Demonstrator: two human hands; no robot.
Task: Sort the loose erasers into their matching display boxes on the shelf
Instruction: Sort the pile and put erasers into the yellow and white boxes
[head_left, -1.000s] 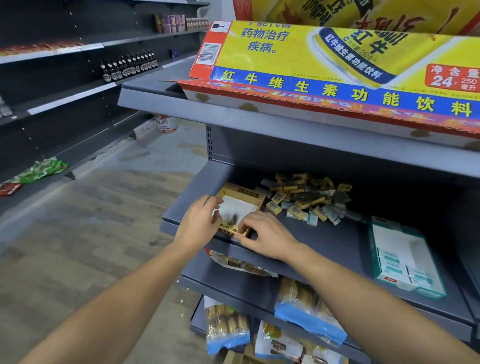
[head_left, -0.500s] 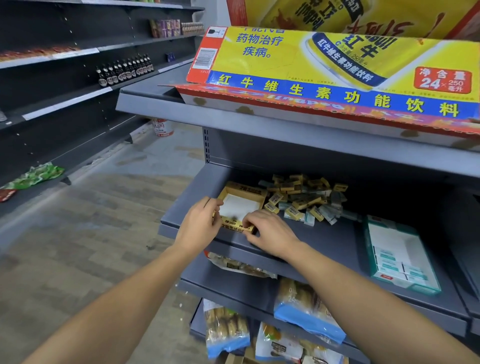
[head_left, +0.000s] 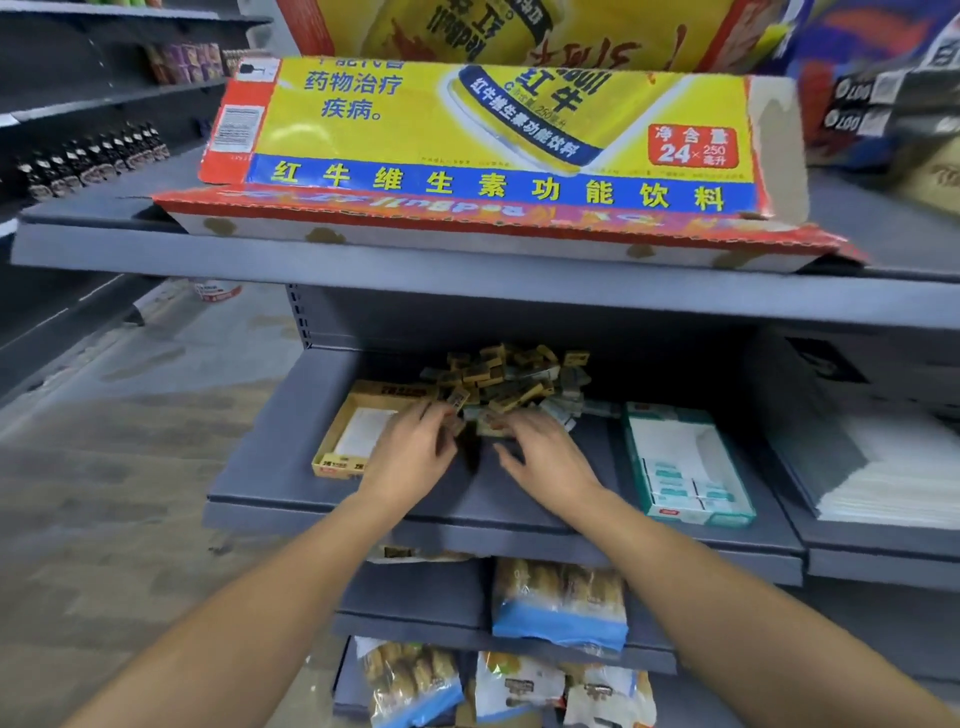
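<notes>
From the head camera, the pile of loose erasers (head_left: 511, 382) lies on the grey shelf (head_left: 291, 467), toward its back, between the yellow box (head_left: 358, 431) on the left and the green box (head_left: 685, 467) on the right. The erasers point in many directions. Both boxes have their long side running from front to back. The left hand (head_left: 413, 452) and the right hand (head_left: 545, 452) reach forward, palms down, fingers relaxed at the front edge of the pile; whether they grasp something, I cannot tell.

Two display boxes (head_left: 685, 467), two hands (head_left: 415, 452)
</notes>
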